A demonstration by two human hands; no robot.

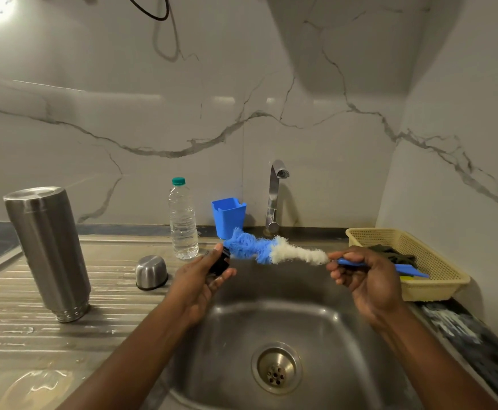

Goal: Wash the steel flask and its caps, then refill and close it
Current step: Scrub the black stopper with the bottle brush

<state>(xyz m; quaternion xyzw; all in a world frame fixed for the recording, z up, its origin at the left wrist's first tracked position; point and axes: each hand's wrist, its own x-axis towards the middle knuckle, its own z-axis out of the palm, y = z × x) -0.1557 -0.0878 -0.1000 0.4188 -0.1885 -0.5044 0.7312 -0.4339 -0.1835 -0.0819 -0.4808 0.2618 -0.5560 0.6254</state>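
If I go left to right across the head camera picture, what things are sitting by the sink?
Upside-down steel flask → steel cap → plastic water bottle → blue plastic cup → tap → yellow basket.

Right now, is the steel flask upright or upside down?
Upside down: the steel flask stands on its threaded neck on the draining board, base up.

Flask (48,250) on drainboard (20,335), left of sink (345,329); cap (151,272) right of flask; bottle (183,223), cup (228,216) behind; basket (431,291) right of sink.
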